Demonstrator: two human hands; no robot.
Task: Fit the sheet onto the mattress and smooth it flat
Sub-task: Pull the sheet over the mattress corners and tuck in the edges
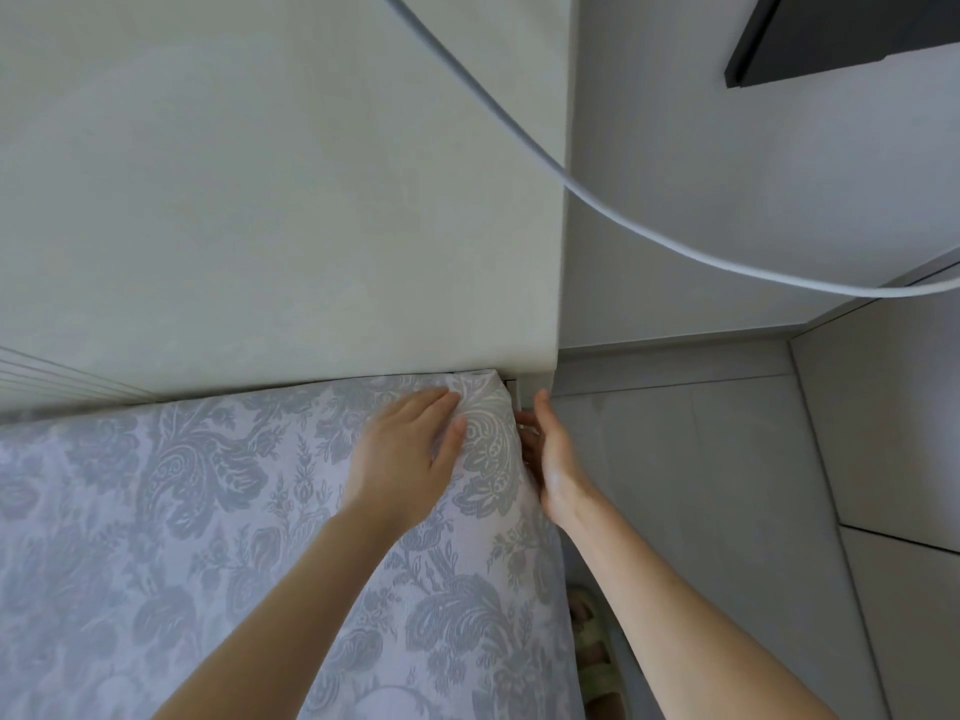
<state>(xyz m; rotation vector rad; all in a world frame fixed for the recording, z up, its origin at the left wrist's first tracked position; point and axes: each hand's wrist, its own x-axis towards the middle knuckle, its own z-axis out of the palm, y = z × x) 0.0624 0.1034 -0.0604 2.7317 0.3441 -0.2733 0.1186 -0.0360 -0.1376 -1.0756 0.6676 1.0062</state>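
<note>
The left hand point(400, 459) and right hand point(553, 462) are seen bare, as are both forearms point(291, 605), uncovered to the lower edge. A pale greenish sandal point(602, 685) with broad straps is worn on one foot point(597, 653).

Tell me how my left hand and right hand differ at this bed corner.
The left hand lies flat, palm down, on top of the sheet; the right hand stands edge-on against its side. The left hand's fingers show fully; the right hand's are partly hidden. Both touch the sheet at the corner.
</note>
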